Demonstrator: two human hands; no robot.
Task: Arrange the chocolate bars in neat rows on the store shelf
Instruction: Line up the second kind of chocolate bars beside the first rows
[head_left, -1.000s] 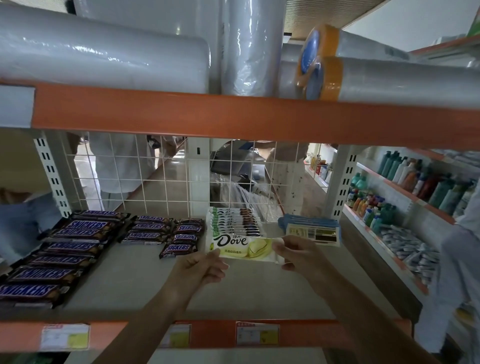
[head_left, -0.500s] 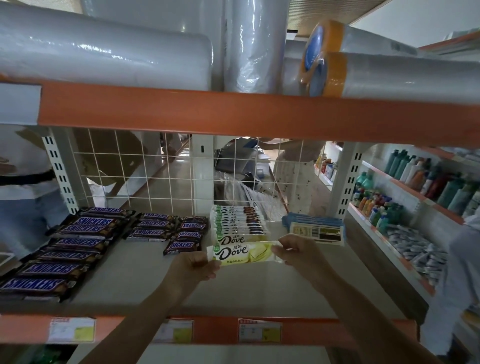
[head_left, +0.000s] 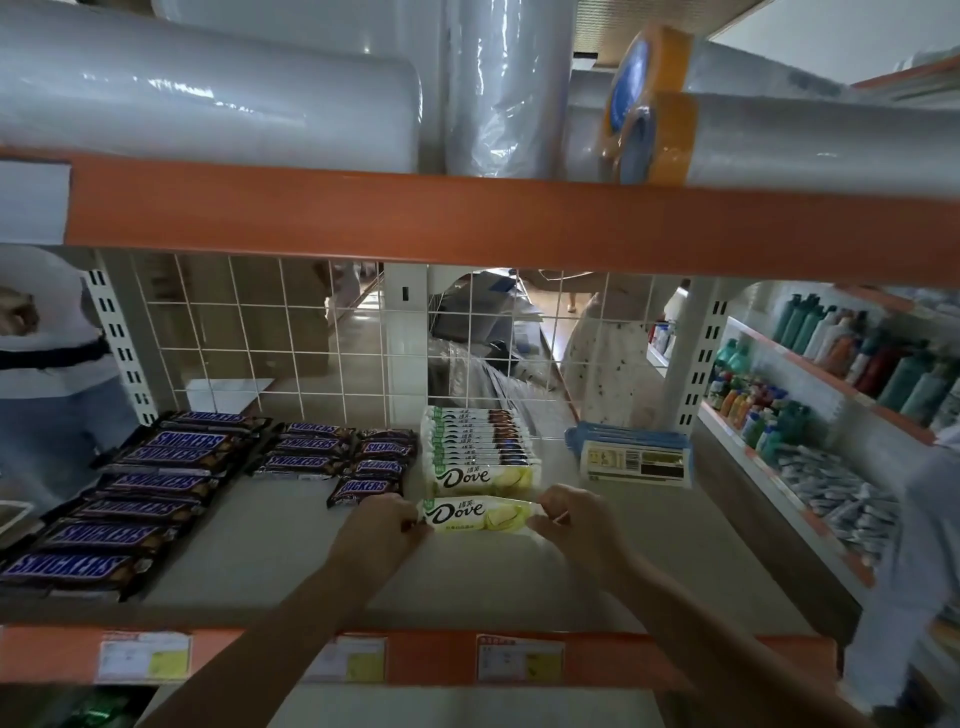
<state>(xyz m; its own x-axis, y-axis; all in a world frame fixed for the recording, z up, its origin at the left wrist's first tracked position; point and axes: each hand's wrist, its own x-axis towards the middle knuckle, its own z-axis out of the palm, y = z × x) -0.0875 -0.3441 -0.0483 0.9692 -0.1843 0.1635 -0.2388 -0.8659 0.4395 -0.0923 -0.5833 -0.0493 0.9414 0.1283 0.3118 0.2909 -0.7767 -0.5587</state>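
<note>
A white-and-green Dove bar (head_left: 475, 514) lies crosswise just in front of a row of several Dove bars (head_left: 480, 447) on the grey shelf (head_left: 249, 551). My left hand (head_left: 384, 525) pinches its left end and my right hand (head_left: 571, 519) pinches its right end. Snickers bars fill the left part: a long row (head_left: 130, 493) at the far left, a shorter row (head_left: 306, 449) beside it, and a row of small ones (head_left: 376, 465) next to the Dove row. A stack of blue-wrapped bars (head_left: 634, 452) sits to the right, label side up.
A white wire grid (head_left: 311, 338) backs the shelf. The orange shelf edge above (head_left: 467, 218) carries large plastic-wrapped rolls. The front orange rail (head_left: 426, 654) holds price tags. Bottles fill shelves at the right (head_left: 831, 364). People stand at the far left and right edges.
Both hands have lowered the Dove bar from above the row down to the shelf, just in front of the row's nearest bar. The view has shifted slightly.
</note>
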